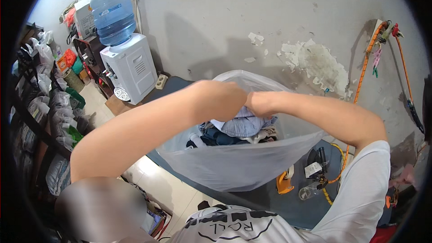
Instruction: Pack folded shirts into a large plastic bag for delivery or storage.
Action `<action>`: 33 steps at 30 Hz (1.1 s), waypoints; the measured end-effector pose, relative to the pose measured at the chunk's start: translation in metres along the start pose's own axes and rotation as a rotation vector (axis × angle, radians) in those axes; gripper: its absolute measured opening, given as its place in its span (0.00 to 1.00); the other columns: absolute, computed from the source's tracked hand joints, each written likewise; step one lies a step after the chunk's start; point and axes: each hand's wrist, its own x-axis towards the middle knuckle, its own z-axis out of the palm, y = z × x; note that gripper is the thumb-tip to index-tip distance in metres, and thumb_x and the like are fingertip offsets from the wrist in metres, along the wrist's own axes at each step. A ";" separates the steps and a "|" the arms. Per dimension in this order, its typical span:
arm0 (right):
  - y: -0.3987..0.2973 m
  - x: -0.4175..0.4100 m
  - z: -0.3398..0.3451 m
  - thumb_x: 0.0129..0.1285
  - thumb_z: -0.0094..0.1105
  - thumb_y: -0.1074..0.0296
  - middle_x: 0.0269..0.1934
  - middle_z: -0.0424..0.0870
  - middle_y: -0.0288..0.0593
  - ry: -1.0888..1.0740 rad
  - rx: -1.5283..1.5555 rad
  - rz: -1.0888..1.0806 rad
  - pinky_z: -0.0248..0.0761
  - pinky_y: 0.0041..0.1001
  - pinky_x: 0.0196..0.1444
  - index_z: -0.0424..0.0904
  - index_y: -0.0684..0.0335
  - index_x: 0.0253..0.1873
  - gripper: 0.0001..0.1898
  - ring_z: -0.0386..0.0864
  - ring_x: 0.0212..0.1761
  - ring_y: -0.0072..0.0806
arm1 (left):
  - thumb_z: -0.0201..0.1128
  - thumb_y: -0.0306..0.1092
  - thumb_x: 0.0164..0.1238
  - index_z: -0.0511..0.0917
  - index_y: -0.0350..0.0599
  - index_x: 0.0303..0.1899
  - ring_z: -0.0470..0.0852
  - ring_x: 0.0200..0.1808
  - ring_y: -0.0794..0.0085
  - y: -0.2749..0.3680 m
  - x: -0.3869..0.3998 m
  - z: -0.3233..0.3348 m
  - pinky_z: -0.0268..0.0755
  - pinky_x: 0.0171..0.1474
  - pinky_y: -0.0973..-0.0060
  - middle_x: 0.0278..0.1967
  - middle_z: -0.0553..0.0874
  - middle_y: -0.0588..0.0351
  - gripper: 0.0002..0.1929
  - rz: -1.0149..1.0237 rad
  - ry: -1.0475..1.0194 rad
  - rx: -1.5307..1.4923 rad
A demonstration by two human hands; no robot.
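Observation:
A large clear plastic bag (233, 165) stands wide open on a grey-blue table, with folded clothes inside. Over its mouth, my left hand (229, 99) and my right hand (261, 104) meet, their fingers pointing down and mostly hidden. Both are at the top of a light blue striped garment (241, 126); whether either grips it cannot be told. Dark clothes (219, 136) and a beige knitted piece (268, 131) lie around and beneath the blue garment.
On the grey-blue table (270, 206), right of the bag, are an orange tape dispenser (285, 182), a clear plastic cup (308, 191) and an iron-like black object (314, 163). Orange cord (362, 71) hangs by the wall. A water dispenser (131, 67) and bagged goods (62, 108) stand left.

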 end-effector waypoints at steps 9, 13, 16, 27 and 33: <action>0.000 -0.026 0.022 0.67 0.46 0.70 0.49 0.82 0.59 0.250 0.399 0.041 0.71 0.41 0.55 0.78 0.67 0.53 0.15 0.79 0.53 0.53 | 0.66 0.37 0.60 0.83 0.37 0.38 0.86 0.43 0.52 -0.027 0.051 0.112 0.78 0.47 0.57 0.34 0.86 0.39 0.12 -0.150 0.074 0.000; 0.009 -0.028 0.025 0.68 0.41 0.64 0.51 0.81 0.59 0.441 0.428 -0.101 0.68 0.41 0.59 0.77 0.68 0.53 0.18 0.77 0.56 0.52 | 0.62 0.45 0.67 0.78 0.47 0.53 0.86 0.44 0.54 -0.028 0.050 0.078 0.78 0.48 0.63 0.34 0.86 0.42 0.18 -0.216 -0.033 -0.130; 0.012 -0.032 0.019 0.67 0.42 0.63 0.52 0.80 0.59 0.426 0.402 -0.114 0.67 0.41 0.60 0.77 0.68 0.52 0.19 0.76 0.57 0.52 | 0.57 0.41 0.70 0.74 0.47 0.57 0.88 0.40 0.68 -0.011 0.051 0.049 0.81 0.43 0.67 0.33 0.87 0.51 0.18 -0.599 -0.355 -0.499; -0.008 -0.022 0.053 0.53 0.60 0.73 0.36 0.86 0.54 0.504 -0.282 -0.415 0.80 0.40 0.40 0.86 0.63 0.32 0.05 0.86 0.40 0.45 | 0.59 0.33 0.62 0.83 0.45 0.38 0.88 0.39 0.65 -0.013 0.021 0.113 0.79 0.42 0.66 0.34 0.87 0.53 0.07 -0.071 0.036 0.485; -0.007 -0.113 0.013 0.59 0.61 0.65 0.34 0.85 0.58 0.264 0.033 -0.301 0.78 0.42 0.38 0.84 0.70 0.34 0.11 0.86 0.38 0.48 | 0.51 0.48 0.77 0.81 0.36 0.48 0.86 0.38 0.48 0.011 -0.032 0.003 0.76 0.45 0.58 0.34 0.86 0.39 0.22 -0.082 -0.234 -0.315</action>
